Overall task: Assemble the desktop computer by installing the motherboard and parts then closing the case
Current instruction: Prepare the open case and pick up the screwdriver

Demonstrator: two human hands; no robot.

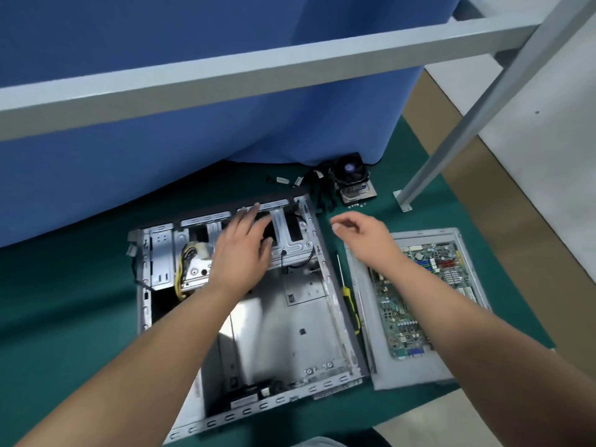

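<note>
The open computer case point(258, 304) lies on its side on the green tabletop point(64, 285), its bare metal floor facing up and its near corner cut off by the lower edge of the view. The left hand point(242, 250) reaches into the far end of the case with fingers straight and spread, lying over the drive bay frame; whether the fingertips press the metal or hover just above it cannot be told, since the hand is slightly blurred and covers what lies beneath. A bundle of yellow and black cables point(187, 262) shows just left of that hand, partly hidden by it. The right hand point(364, 233) hangs above the tabletop beside the case's far right corner, its grip loose and half curled, holding nothing. Its forearm crosses and hides part of the motherboard point(416, 298), which rests on the detached side panel point(364, 285) to the right of the case. A yellow-handled screwdriver point(346, 291) lies between case and panel. Farther back stands a cooler with fan point(353, 179), with dark cables point(319, 191) and a few small screws point(356, 205) nearby, too small to count.
</note>
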